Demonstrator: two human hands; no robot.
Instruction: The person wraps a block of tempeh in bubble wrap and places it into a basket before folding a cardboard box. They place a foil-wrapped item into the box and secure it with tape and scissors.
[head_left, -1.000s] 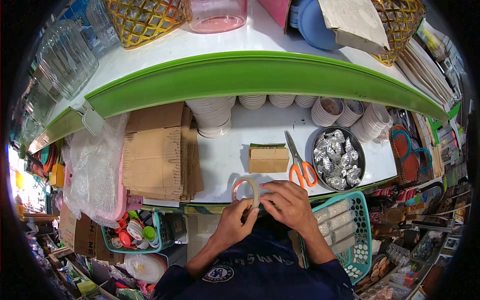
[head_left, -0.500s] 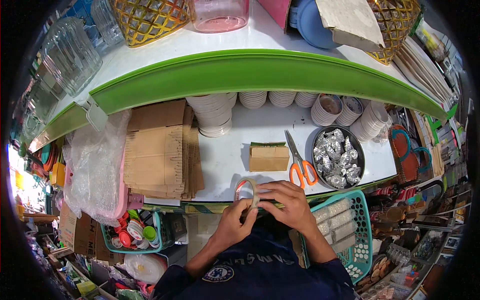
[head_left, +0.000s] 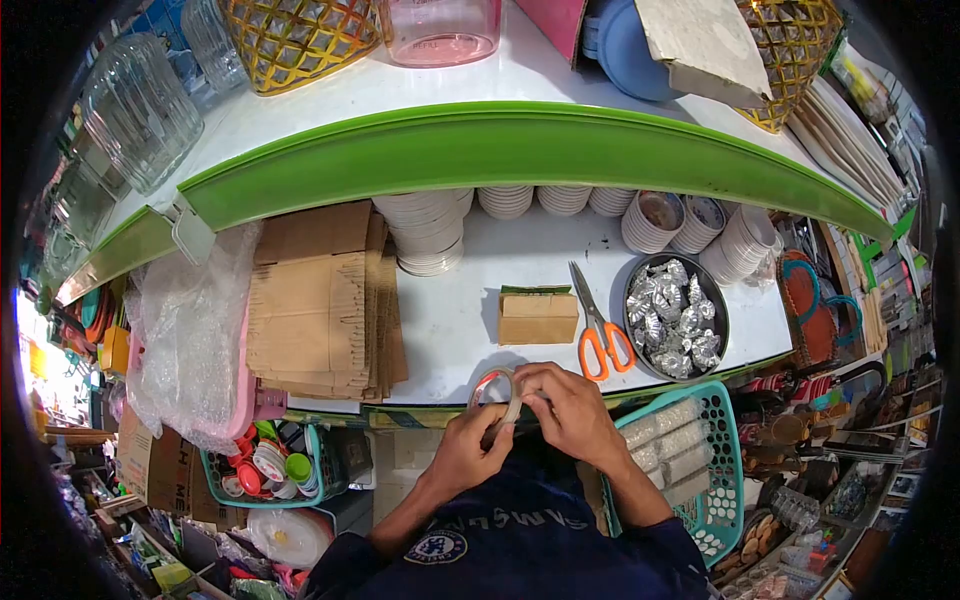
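Observation:
My left hand (head_left: 476, 440) is closed round a roll of clear tape (head_left: 513, 396) at the front edge of the white shelf. Beside it, my right hand (head_left: 570, 412) has its fingers pinched together at the roll's right side; what they pinch, if anything, is too small to make out. A small brown cardboard box (head_left: 538, 317) rests on the shelf beyond the hands. Scissors with orange handles (head_left: 602, 340) lie just right of the box. To their right is a black round pan (head_left: 634, 335) filled with crumpled silver foil pieces (head_left: 680, 315).
Stacked flat cardboard (head_left: 310, 310) and bubble wrap (head_left: 190, 330) are on the left. White bowls (head_left: 425, 230) stand at the back under a green-edged upper shelf (head_left: 530, 145). Below the shelf edge are a teal basket with packs (head_left: 725, 440) and another basket (head_left: 215, 480).
My right hand has shifted slightly away from the roll, its fingers now more curled into a pinch. My left hand keeps hold of the tape roll.

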